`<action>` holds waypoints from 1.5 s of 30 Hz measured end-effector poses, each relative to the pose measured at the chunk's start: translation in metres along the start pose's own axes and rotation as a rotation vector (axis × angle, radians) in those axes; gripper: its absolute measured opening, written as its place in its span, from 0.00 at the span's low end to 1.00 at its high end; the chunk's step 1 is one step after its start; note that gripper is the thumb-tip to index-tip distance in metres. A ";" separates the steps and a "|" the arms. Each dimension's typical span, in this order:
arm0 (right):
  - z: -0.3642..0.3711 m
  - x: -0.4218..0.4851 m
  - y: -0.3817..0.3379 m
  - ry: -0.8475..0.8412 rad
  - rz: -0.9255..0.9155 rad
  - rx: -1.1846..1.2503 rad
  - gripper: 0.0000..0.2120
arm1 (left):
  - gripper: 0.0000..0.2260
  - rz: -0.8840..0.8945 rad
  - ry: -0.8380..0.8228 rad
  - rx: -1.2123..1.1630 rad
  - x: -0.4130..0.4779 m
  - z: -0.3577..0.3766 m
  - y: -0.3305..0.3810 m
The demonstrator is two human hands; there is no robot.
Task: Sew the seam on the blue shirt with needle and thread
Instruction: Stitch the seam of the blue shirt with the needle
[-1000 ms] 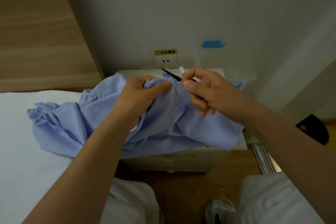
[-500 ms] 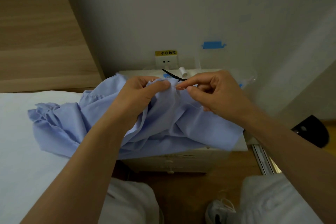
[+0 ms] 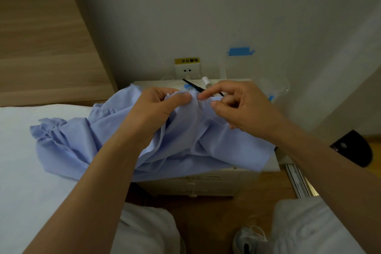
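The blue shirt (image 3: 185,136) lies bunched across the white nightstand (image 3: 275,161) and onto the bed. My left hand (image 3: 156,109) grips a raised fold of the shirt at the seam, its thumb pressed along the top edge. My right hand (image 3: 237,107) is just right of that fold. Its index fingertip and thumb close on a thin needle (image 3: 199,100) at the seam, visible only as a pale glint, and its other fingers are curled. A short bit of white thread (image 3: 168,94) shows by my left thumb.
Black scissors (image 3: 193,87) and a white thread spool (image 3: 205,81) lie at the back of the nightstand, below a wall socket (image 3: 187,70). A clear plastic bag (image 3: 274,88) sits at its right. The white bed (image 3: 24,171) is on the left, with my knees and a shoe (image 3: 247,239) below.
My right hand has come down from above the fold to the seam. Its index finger now reaches out to the fabric edge. My left hand keeps its hold on the fold.
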State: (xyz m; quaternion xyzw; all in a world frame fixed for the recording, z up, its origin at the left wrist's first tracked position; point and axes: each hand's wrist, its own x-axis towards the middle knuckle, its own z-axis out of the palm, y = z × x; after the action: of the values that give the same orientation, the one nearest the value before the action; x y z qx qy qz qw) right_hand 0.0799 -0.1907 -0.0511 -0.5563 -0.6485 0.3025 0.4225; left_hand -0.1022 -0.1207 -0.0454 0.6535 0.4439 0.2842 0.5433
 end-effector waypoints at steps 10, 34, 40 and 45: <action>0.002 0.002 0.002 -0.157 0.138 0.007 0.06 | 0.09 0.098 -0.024 0.116 0.000 -0.002 -0.004; 0.000 0.002 0.001 -0.142 0.141 0.199 0.05 | 0.09 -0.041 -0.125 -0.140 -0.004 -0.004 0.006; 0.001 0.002 0.002 -0.139 0.127 0.242 0.05 | 0.10 -0.087 -0.158 -0.190 0.000 -0.006 0.002; 0.005 0.003 0.004 -0.136 0.114 0.283 0.06 | 0.10 -0.108 -0.181 -0.212 -0.001 -0.004 0.002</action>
State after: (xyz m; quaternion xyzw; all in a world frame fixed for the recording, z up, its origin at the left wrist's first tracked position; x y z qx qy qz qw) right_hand 0.0775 -0.1869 -0.0561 -0.5054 -0.5937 0.4513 0.4340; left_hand -0.1055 -0.1200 -0.0420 0.5905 0.3950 0.2401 0.6615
